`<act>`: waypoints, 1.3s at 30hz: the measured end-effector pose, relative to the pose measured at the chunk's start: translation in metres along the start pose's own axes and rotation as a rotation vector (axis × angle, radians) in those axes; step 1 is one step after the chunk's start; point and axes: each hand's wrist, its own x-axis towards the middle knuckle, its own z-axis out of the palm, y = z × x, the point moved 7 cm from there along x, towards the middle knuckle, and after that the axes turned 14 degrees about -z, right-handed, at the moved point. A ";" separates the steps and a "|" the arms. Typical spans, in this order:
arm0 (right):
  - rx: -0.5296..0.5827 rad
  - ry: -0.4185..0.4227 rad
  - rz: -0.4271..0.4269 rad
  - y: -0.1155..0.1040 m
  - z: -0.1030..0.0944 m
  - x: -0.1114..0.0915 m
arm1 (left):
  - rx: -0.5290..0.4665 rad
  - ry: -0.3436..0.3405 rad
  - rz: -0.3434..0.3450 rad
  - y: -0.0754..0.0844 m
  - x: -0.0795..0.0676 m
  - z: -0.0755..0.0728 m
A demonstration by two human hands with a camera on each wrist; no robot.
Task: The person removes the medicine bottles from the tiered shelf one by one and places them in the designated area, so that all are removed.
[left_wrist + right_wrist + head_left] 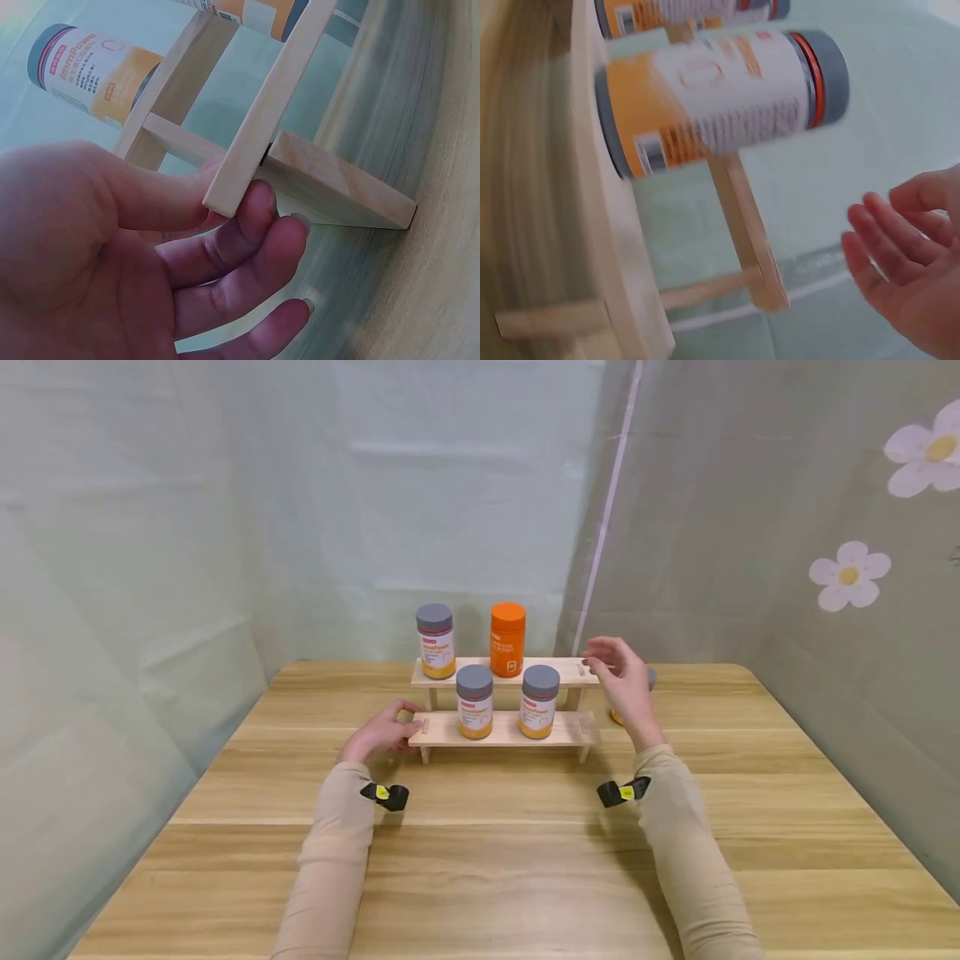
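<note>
The two-tier pale wooden rack [504,729] stands mid-table [480,860]. The left hand [382,733] pinches the rack's lower shelf at its left end, thumb over, fingers under. The right hand [624,685] hovers loosely spread by the rack's upper right end, holding nothing; a grey-lidded jar [651,677] seems partly hidden behind it.

Wooden worktop [487,860]; orange bottle [507,639] and grey-lidded bottle [436,641] on the upper tier; pale curtain [300,502] behind, flower decals [848,575] at right.
</note>
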 end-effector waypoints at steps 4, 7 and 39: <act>0.107 0.078 -0.012 -0.005 0.007 -0.001 | -0.009 0.003 -0.004 -0.002 0.001 -0.001; 0.185 0.115 -0.020 -0.004 0.012 0.000 | -0.012 0.006 -0.002 -0.003 0.001 -0.001; 0.411 -0.179 0.294 0.015 0.068 0.044 | -0.024 -0.020 0.007 -0.002 0.004 0.000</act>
